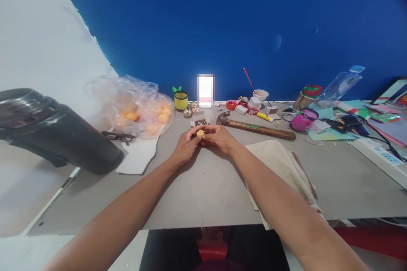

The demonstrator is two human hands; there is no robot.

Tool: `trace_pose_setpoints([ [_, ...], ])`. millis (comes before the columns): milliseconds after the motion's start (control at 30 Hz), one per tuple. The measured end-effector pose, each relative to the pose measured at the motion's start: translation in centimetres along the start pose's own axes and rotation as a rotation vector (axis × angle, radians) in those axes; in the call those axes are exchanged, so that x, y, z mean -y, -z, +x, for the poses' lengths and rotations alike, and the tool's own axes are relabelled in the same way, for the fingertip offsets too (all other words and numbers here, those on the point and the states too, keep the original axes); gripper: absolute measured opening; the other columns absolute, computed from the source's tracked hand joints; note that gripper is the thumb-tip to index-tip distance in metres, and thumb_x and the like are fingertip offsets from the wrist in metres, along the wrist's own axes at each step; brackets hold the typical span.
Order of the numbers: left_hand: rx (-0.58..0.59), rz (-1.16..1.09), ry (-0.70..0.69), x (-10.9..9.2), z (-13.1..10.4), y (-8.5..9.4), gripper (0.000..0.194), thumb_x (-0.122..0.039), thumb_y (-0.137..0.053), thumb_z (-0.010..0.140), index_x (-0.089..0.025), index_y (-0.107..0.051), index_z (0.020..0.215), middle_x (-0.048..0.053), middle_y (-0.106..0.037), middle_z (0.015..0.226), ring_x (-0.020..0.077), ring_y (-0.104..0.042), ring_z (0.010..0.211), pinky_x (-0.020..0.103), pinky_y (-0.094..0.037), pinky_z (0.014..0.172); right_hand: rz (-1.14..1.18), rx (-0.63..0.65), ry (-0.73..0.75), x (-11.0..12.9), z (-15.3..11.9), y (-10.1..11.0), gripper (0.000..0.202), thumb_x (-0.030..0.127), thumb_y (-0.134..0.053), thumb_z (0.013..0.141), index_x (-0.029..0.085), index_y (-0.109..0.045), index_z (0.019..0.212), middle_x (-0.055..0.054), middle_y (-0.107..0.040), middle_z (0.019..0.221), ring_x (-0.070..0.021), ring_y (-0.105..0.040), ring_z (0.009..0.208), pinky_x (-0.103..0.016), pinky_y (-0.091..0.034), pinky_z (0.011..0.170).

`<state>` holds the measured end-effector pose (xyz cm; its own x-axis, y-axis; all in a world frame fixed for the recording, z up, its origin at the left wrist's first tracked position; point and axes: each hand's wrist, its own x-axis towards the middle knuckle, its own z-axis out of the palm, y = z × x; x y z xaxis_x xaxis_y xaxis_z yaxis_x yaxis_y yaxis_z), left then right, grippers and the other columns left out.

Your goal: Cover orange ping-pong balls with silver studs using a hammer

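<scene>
Over the middle of the table, my left hand (185, 146) and my right hand (220, 139) meet at the fingertips. Both are closed around a small, rounded yellow piece (200, 133), too small to name exactly. Just beyond my fingers lies a small clear packet (201, 123) with dark bits in it. The head of a claw hammer (260, 130) rests behind my right hand, its wooden handle pointing right. A folded cream cloth (270, 165) lies beneath my right forearm.
A large dark flask (60, 131) stands at the left, near glasses (119, 136) and a plastic bag of orange balls (130, 108). Behind are a yellow pouch (181, 100) and a bright, blurred-out screen (206, 90). Papers and a power strip (381, 159) lie right.
</scene>
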<state>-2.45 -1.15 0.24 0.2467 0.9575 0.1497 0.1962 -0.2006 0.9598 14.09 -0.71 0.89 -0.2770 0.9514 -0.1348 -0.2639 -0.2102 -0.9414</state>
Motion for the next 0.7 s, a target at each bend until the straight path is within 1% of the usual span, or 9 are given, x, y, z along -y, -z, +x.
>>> trace_pose_setpoints([
  [167,-0.016,0.016,-0.019,0.13,-0.01,-0.09,0.045,-0.031,-0.064,0.083,-0.019,-0.071,0.125,0.007,-0.075,0.120,0.0266,-0.067,0.109,0.038,-0.051,0.098,0.000,-0.004,0.002,-0.23,0.26,-0.03,0.037,0.014,-0.085,0.058,0.016,-0.080,0.095,-0.005,-0.078,0.090,-0.0132,-0.070,0.076,-0.025,-0.061,0.074],
  [400,-0.029,0.029,-0.037,0.13,-0.01,-0.20,0.046,-0.030,-0.063,0.082,-0.017,-0.072,0.125,0.009,-0.074,0.123,0.0272,-0.066,0.111,0.039,-0.050,0.100,0.011,-0.028,0.009,-0.23,0.27,-0.26,0.035,0.012,-0.086,0.057,0.015,-0.080,0.091,-0.003,-0.076,0.083,-0.0129,-0.069,0.072,-0.025,-0.061,0.072],
  [567,-0.033,-0.069,0.039,0.17,0.17,-0.06,0.049,-0.029,-0.064,0.079,-0.017,-0.071,0.127,0.009,-0.075,0.121,0.0273,-0.067,0.109,0.041,-0.051,0.099,0.024,-0.001,0.001,-0.29,0.15,-0.14,0.031,0.013,-0.086,0.060,0.014,-0.080,0.089,-0.005,-0.076,0.083,-0.0134,-0.070,0.071,-0.027,-0.062,0.074],
  [700,-0.031,-0.084,0.044,0.08,0.15,0.07,0.047,-0.027,-0.064,0.078,-0.019,-0.074,0.124,0.009,-0.074,0.124,0.0280,-0.066,0.113,0.042,-0.050,0.100,0.036,0.014,0.001,-0.58,0.35,0.14,0.028,0.014,-0.087,0.061,0.013,-0.079,0.088,-0.006,-0.076,0.083,-0.0141,-0.072,0.072,-0.027,-0.063,0.075],
])
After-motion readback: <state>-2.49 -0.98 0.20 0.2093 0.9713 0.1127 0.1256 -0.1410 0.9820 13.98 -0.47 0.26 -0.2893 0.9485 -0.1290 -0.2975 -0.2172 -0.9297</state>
